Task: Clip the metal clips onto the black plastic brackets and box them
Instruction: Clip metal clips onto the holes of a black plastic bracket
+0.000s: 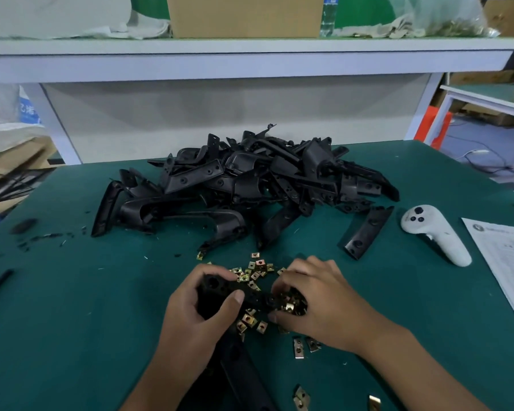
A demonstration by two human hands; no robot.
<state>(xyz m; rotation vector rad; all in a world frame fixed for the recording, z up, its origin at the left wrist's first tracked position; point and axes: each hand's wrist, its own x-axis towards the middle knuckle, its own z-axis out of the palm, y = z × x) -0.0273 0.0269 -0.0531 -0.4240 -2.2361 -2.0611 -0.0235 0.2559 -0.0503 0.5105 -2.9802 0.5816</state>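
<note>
My left hand (190,315) grips a black plastic bracket (220,289) near the table's front, thumb on its near side. My right hand (318,301) pinches a gold metal clip (289,307) at the bracket's right end, with more clips cupped under the fingers. Several loose metal clips (254,272) lie scattered on the green mat around both hands. A big heap of black brackets (244,179) fills the middle of the table behind them. One long black bracket (244,372) lies under my left wrist toward the front edge.
A white handheld controller (436,232) and a printed sheet (505,262) lie at the right. A single bracket (368,232) lies apart right of the heap. A cardboard box (244,16) stands on the white shelf (250,59) at the back. Black plastic shavings (42,235) lie at the left.
</note>
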